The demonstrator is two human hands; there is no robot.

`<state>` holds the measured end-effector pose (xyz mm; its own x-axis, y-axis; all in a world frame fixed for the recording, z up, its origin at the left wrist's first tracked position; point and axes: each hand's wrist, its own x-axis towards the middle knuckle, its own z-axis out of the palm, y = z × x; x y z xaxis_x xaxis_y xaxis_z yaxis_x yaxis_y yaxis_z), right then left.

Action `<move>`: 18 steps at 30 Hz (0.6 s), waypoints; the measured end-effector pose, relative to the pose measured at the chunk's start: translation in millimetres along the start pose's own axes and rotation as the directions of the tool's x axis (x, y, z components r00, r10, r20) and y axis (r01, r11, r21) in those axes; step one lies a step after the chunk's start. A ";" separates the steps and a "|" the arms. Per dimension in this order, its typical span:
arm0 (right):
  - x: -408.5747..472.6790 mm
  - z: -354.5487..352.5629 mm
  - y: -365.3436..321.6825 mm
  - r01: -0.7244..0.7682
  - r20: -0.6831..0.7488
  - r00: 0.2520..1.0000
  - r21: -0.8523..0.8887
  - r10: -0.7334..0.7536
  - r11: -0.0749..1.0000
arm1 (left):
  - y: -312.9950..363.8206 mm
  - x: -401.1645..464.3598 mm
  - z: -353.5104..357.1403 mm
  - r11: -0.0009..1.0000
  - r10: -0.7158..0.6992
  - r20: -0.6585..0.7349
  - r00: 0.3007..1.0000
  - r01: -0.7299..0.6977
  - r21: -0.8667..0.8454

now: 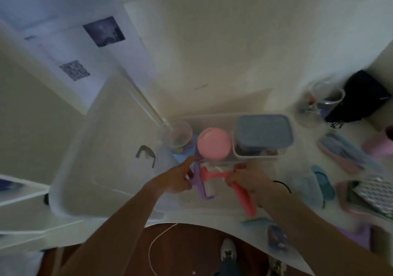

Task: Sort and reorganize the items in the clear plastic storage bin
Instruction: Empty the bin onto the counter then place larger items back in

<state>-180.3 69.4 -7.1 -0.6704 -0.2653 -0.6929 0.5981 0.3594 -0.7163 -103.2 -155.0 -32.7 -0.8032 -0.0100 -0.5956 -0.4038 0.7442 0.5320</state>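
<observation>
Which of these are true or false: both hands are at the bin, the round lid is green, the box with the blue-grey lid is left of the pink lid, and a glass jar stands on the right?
1. Both hands are at the clear bin. True: the left hand and the right hand hold roller-like tools at its near edge.
2. The round lid is green. False: pink.
3. The lidded box sits left of it. False: right.
4. A glass jar stands far right. True.

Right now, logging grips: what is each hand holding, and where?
Left hand grips the purple lint roller by its frame; right hand grips the pink lint roller near the handle's top.
</observation>
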 end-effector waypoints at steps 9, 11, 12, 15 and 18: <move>39.1 9.6 14.3 -0.241 0.006 0.970 0.129 0.242 0.962 | -30.7 49.2 30.1 0.994 -0.065 0.145 0.987 0.078 -0.082; 43.5 9.8 17.8 -0.261 0.001 0.965 0.082 0.262 0.962 | -33.2 62.9 35.4 0.996 -0.084 0.160 0.984 0.083 0.012; 45.4 9.1 20.0 -0.264 0.001 0.964 0.052 0.264 0.963 | -37.1 69.8 38.9 0.995 -0.098 0.164 0.982 0.092 0.043; 47.0 4.4 23.2 -0.249 0.012 0.968 -0.023 0.249 0.968 | -46.7 81.2 47.2 0.992 -0.124 0.161 0.979 0.120 0.033; 50.7 -1.9 23.0 -0.264 0.018 0.963 -0.116 0.267 0.958 | -49.6 86.1 51.0 0.979 -0.038 0.125 0.991 0.012 0.202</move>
<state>-201.4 66.0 -58.5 -0.4783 -0.1753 -0.8605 0.6987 0.5177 -0.4938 -130.0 -158.7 -141.1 -0.7264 0.0447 -0.6859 -0.3168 0.8638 0.3918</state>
